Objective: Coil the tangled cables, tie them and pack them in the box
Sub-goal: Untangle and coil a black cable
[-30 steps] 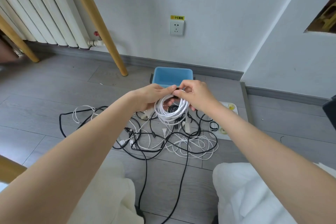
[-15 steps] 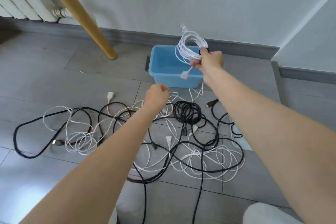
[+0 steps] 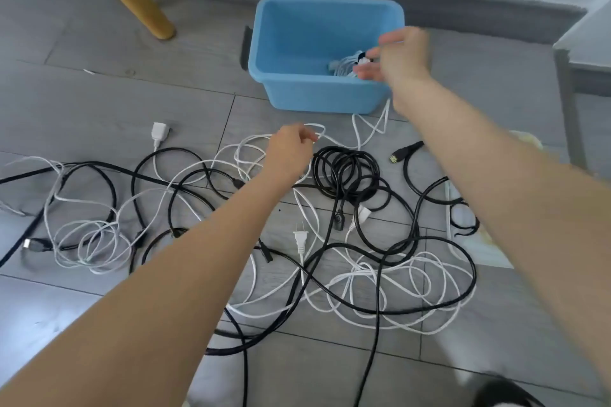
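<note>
My right hand (image 3: pixel 401 58), fingers spread and holding nothing, hangs over the blue box (image 3: pixel 297 89) at upper centre, just beside the white coiled cable (image 3: pixel 345 64) lying inside. My left hand (image 3: pixel 291 150) curls loosely above the tangled cables (image 3: pixel 330 241); its grip is unclear.

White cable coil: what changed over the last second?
The right hand carried the tied white cable coil from in front of the body into the blue plastic box and let go. The left hand dropped to the tangled floor cables. Box and tangle stayed put.
</note>
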